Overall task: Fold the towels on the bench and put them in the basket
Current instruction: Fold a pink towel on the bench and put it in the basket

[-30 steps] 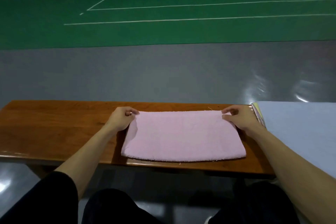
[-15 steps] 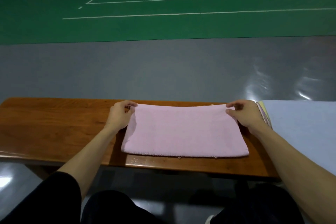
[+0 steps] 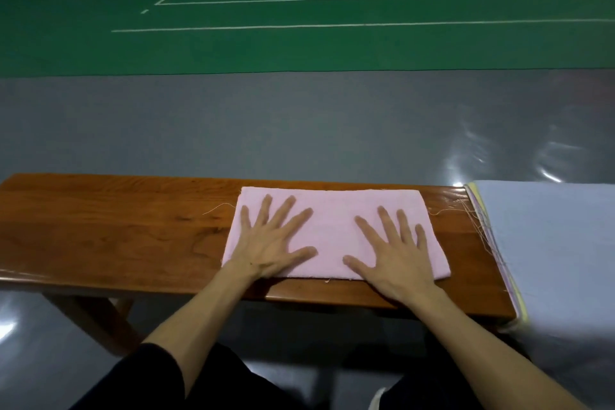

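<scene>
Both hands lie flat, palms down, on a folded pink terry-cloth towel (image 3: 336, 233). The left hand (image 3: 269, 243) rests on the towel's left half with all five fingers straight and spread wide, its heel at the near edge of the cloth. The right hand (image 3: 394, 253) does the same on the right half, fingers splayed and pointing away from the body, thumb stretched toward the middle. Neither hand grips anything; they only press on the fabric.

The towel is a neat rectangle lying flat on the glossy brown wooden bench (image 3: 116, 236), right of the bench's middle, with loose threads trailing from its side edges. Just beside it, at the right end of the bench, sits a stack of flat cloths (image 3: 549, 243), pale grey-blue on top with yellow and pink edges showing along its left side. Beyond the bench stretches grey shiny floor (image 3: 266, 126), then a green sports court (image 3: 299, 46) with white lines.
</scene>
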